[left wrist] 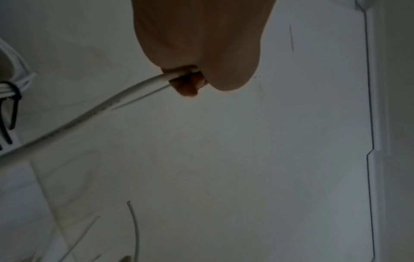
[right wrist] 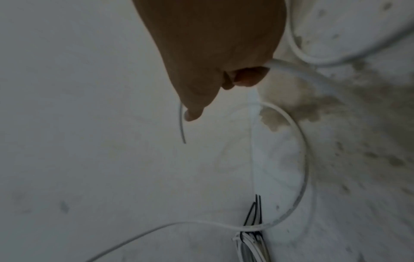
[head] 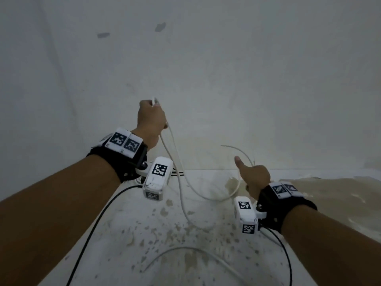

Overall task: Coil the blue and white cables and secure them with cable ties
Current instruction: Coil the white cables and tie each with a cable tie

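While left grip [head: 151, 116] clamps white cable [head: 186, 182] high, right grip [head: 254, 176] pinches it lower; slack lies on floor [head: 127, 234]. Light, springy, likely slippery: hold near loops.

The light is dim, flat and greyish in all three views, with no distinct source and no glare. In the head view, the pale painted wall [head: 206, 58] darkens toward its corners, and straight lines bow near the edges from wide-angle distortion. Shadows below the wall on the stained white floor [head: 144, 234] are faint and soft-edged. Both wrist views are darker and grainy: the left hand [left wrist: 201, 44] and the right hand [right wrist: 219, 44] appear as underexposed, blurred brown masses, and the thin white plastic-sheathed cable [right wrist: 300, 150] smears slightly.
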Action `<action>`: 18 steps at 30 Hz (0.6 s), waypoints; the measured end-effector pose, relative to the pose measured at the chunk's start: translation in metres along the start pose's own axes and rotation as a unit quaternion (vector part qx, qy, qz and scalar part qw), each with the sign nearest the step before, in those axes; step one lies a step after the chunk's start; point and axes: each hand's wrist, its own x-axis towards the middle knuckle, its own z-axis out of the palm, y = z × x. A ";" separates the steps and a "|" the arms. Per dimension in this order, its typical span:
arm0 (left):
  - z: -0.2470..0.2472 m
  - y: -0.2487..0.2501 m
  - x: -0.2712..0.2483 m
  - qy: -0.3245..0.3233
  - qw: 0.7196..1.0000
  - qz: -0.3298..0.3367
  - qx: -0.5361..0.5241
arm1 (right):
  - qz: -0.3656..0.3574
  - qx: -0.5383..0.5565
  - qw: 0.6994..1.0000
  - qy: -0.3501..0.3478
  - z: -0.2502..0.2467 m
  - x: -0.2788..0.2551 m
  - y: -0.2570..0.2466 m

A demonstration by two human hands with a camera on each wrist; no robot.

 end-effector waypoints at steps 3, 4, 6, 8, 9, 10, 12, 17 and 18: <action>0.019 0.000 -0.008 -0.145 0.985 -0.031 0.087 | -0.016 0.186 0.982 -0.021 -0.010 -0.001 -0.022; 0.028 -0.005 -0.013 -0.206 0.967 -0.031 0.146 | -0.028 0.238 0.970 -0.038 -0.015 -0.005 -0.030; 0.042 -0.017 -0.027 -0.307 0.910 -0.047 0.274 | -0.040 0.315 0.946 -0.065 -0.026 -0.013 -0.042; 0.048 -0.028 -0.040 -0.347 0.860 -0.044 0.373 | -0.038 0.375 0.925 -0.055 -0.037 -0.019 -0.050; 0.048 -0.035 -0.047 -0.355 0.852 -0.054 0.382 | -0.032 0.408 0.912 -0.042 -0.043 -0.021 -0.054; 0.046 -0.039 -0.056 -0.365 0.850 -0.079 0.371 | -0.024 0.442 0.896 -0.025 -0.046 -0.021 -0.057; 0.039 -0.042 -0.085 -0.399 0.826 -0.156 0.366 | -0.005 0.510 0.860 0.003 -0.049 -0.024 -0.063; 0.036 -0.052 -0.124 -0.374 0.831 -0.407 0.060 | 0.042 0.601 0.798 -0.015 -0.020 -0.042 -0.068; 0.040 -0.056 -0.120 -0.290 0.855 -0.428 -0.042 | 0.052 0.600 0.798 -0.041 -0.013 -0.046 -0.066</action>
